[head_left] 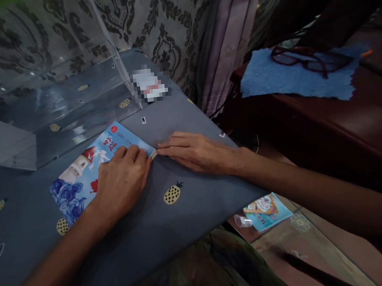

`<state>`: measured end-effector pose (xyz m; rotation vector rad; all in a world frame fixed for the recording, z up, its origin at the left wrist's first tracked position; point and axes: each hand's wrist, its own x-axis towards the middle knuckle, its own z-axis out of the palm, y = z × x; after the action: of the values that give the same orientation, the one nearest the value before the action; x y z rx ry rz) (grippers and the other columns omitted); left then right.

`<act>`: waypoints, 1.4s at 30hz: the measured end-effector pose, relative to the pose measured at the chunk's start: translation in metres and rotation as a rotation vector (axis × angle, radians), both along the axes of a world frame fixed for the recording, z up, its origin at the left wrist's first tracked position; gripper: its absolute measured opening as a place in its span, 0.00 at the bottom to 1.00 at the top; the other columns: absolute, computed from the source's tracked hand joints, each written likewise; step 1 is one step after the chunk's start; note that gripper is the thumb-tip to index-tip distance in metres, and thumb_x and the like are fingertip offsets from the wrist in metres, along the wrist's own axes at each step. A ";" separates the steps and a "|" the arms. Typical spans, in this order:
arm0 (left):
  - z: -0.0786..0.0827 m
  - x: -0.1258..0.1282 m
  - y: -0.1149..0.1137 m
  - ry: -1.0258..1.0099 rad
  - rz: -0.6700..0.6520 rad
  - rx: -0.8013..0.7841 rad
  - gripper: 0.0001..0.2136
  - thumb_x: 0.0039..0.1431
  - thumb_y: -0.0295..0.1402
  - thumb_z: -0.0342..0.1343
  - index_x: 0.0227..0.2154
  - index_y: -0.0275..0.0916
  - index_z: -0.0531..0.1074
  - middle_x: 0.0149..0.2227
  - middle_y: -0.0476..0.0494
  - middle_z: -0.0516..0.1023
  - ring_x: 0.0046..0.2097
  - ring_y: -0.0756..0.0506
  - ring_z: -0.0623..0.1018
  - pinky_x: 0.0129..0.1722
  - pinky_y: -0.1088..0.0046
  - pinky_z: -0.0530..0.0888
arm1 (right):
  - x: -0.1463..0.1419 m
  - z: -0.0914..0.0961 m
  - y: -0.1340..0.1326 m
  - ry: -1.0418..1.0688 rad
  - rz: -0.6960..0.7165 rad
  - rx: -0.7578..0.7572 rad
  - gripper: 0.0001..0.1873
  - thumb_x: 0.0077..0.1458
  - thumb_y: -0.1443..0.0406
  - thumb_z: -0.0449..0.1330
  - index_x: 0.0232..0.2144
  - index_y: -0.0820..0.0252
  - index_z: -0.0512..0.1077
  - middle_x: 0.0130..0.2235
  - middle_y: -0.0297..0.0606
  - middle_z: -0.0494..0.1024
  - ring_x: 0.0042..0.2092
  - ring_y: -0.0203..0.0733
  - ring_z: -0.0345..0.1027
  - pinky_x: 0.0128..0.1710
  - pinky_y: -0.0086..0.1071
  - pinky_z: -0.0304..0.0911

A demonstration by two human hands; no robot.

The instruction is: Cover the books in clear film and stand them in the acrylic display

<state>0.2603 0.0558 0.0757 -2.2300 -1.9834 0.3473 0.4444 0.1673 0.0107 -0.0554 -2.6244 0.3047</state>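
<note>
Left hand (122, 182) half-curled, pressing booklet (78, 173) down — right hand (192, 152) open flat, fingertips at its corner, steadying it on pineapple-print cloth (147, 247).

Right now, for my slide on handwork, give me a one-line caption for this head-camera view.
Left hand presses a blue illustrated booklet as the right hand reaches its corner, on pineapple-print cloth.

Dim light; darkened corners; wide-angle warping at edges

Slate-blue pineapple-print cloth (136, 244), blue-wave booklet cover (74, 185)
</note>
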 end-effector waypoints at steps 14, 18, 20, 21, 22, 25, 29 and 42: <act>0.001 0.002 0.000 0.040 0.007 -0.026 0.18 0.72 0.36 0.42 0.45 0.35 0.77 0.44 0.35 0.80 0.46 0.36 0.78 0.29 0.66 0.72 | -0.002 0.000 0.001 -0.031 -0.002 -0.014 0.19 0.68 0.69 0.46 0.54 0.61 0.72 0.48 0.46 0.78 0.48 0.46 0.70 0.50 0.46 0.70; 0.000 0.002 0.000 0.028 0.004 -0.020 0.19 0.72 0.36 0.42 0.45 0.34 0.77 0.44 0.34 0.79 0.45 0.35 0.78 0.28 0.65 0.72 | -0.002 0.001 0.001 -0.040 0.004 -0.020 0.19 0.69 0.69 0.46 0.54 0.63 0.72 0.49 0.48 0.78 0.48 0.47 0.68 0.50 0.46 0.70; 0.000 0.002 0.000 0.021 0.003 -0.023 0.19 0.72 0.36 0.42 0.45 0.34 0.77 0.44 0.34 0.79 0.46 0.35 0.77 0.29 0.65 0.72 | -0.002 0.000 0.000 -0.046 0.002 -0.007 0.19 0.69 0.68 0.46 0.53 0.64 0.72 0.49 0.49 0.77 0.48 0.47 0.68 0.50 0.46 0.70; 0.000 0.002 0.000 0.021 0.005 -0.027 0.19 0.72 0.36 0.42 0.45 0.34 0.77 0.44 0.34 0.79 0.46 0.35 0.77 0.29 0.65 0.72 | -0.002 0.000 0.000 -0.050 -0.002 0.005 0.19 0.69 0.68 0.46 0.53 0.65 0.72 0.49 0.49 0.77 0.48 0.48 0.68 0.49 0.46 0.70; 0.000 0.002 0.000 0.022 0.007 -0.031 0.19 0.72 0.36 0.41 0.46 0.34 0.77 0.44 0.34 0.79 0.46 0.35 0.77 0.29 0.65 0.72 | -0.002 0.000 0.000 -0.054 -0.006 0.019 0.19 0.69 0.69 0.45 0.52 0.65 0.72 0.49 0.49 0.77 0.48 0.48 0.68 0.49 0.46 0.70; 0.000 0.001 0.000 0.026 0.014 -0.038 0.19 0.72 0.37 0.41 0.46 0.35 0.76 0.45 0.34 0.79 0.46 0.35 0.77 0.29 0.66 0.71 | -0.003 -0.001 0.000 -0.060 -0.012 0.060 0.19 0.69 0.69 0.45 0.51 0.68 0.73 0.48 0.50 0.77 0.48 0.48 0.68 0.49 0.46 0.70; 0.000 0.001 0.000 0.009 0.012 -0.023 0.18 0.72 0.36 0.41 0.45 0.35 0.77 0.45 0.35 0.79 0.46 0.35 0.77 0.29 0.66 0.70 | -0.003 0.001 -0.001 -0.053 -0.009 0.076 0.18 0.69 0.70 0.46 0.48 0.69 0.74 0.50 0.51 0.77 0.47 0.48 0.68 0.49 0.45 0.70; 0.002 0.003 0.001 0.014 0.028 -0.053 0.19 0.72 0.36 0.41 0.45 0.35 0.77 0.44 0.33 0.79 0.46 0.35 0.77 0.30 0.66 0.70 | 0.000 -0.002 0.000 -0.030 -0.003 0.025 0.20 0.68 0.70 0.45 0.59 0.62 0.67 0.49 0.48 0.77 0.48 0.46 0.70 0.50 0.47 0.71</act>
<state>0.2637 0.0567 0.0776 -2.2266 -2.0225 0.4229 0.4448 0.1671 0.0087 -0.0555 -2.6567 0.2713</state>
